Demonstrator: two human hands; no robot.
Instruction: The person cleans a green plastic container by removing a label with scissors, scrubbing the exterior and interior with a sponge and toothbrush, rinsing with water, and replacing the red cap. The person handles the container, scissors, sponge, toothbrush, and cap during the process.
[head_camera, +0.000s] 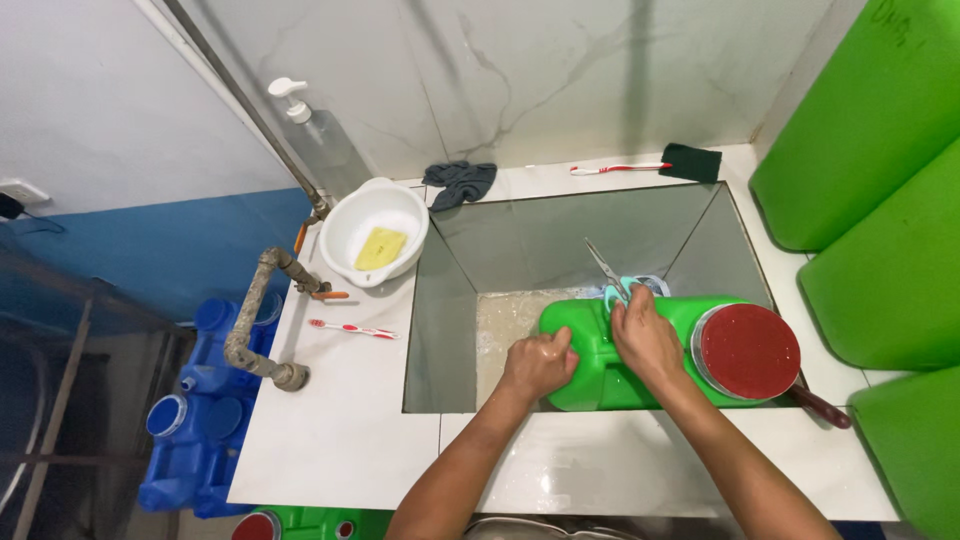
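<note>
Green plastic jerrycan (590, 365), lying sideways in grey sink (450, 300): left hand (538, 364) fingers curled, bracing its shoulder; right hand (646, 338) pinching blue-handled steel scissors (612, 277). Advisable: firm bracing, short controlled snips.

Marbled white wall (520, 70), blue lower wall (150, 250), white tiled counter (340, 420)

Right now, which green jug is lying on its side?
The green jug in the sink, under both hands, with the red disc at its end. The other green jugs stand stacked at the right, untouched.
</note>
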